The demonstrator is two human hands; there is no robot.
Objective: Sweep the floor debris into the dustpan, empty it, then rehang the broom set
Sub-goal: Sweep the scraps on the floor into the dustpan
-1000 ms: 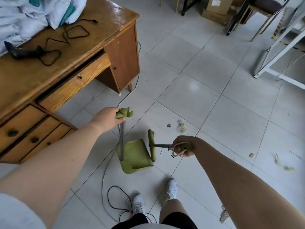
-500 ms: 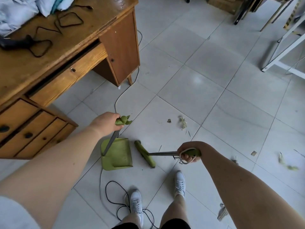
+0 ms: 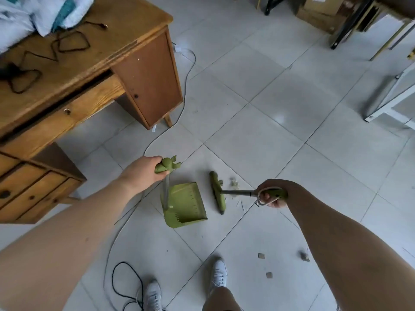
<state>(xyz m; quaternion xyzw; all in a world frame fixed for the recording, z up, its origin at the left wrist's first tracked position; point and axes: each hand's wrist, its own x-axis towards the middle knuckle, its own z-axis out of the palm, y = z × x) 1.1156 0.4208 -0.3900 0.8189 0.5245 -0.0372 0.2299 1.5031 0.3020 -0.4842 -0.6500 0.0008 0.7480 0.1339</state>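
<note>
In the head view, the dustpan (image 3: 187,204) sits mid-frame on the floor (image 3: 280,97), mouth toward the broom (image 3: 217,194) just right of it. Debris (image 3: 234,182) lies on the tiles beyond the broom, outside the dustpan. The left hand (image 3: 143,173) has its fingers gripping the dustpan handle, and the right hand (image 3: 272,195) has its fingers gripping the broom handle.

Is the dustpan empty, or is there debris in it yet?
Empty, as far as it shows: the inside of the dustpan is bare green, and the debris lies on the tiles beyond the broom.
</note>
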